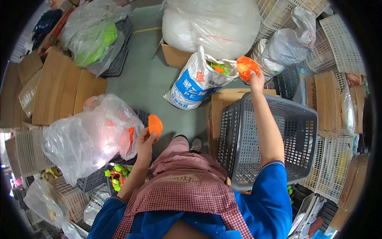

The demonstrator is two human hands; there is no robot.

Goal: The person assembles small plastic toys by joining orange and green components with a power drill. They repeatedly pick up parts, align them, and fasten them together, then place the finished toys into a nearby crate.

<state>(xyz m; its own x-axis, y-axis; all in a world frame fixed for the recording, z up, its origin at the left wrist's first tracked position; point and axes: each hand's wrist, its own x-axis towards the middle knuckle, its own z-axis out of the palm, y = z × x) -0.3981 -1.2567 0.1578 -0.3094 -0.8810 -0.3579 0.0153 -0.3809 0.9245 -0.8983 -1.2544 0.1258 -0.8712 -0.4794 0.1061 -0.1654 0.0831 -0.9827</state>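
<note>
Item: two orange plastic pieces, shallow and cup-like, one per hand. Left hand (145,143): thumb and fingers closed on the lower edge of the left orange piece (155,126), held up beside the clear plastic bag (87,137), through which more orange shows. Right hand (256,81): arm outstretched, thumb and fingers pinched at the lower right rim of the right orange piece (245,66), open face partly visible, at the right edge of the mouth of the white-and-blue sack (180,96). Whether piece and sack touch cannot be told from this angle. Adjacent: grey basket (296,149), beneath the right forearm. Hazards, as judged: the rim pinch could slip, dropping the right piece outside the sack; the soft sack, leaning, could tip if knocked; the low forearm could catch the basket's rim.
</note>
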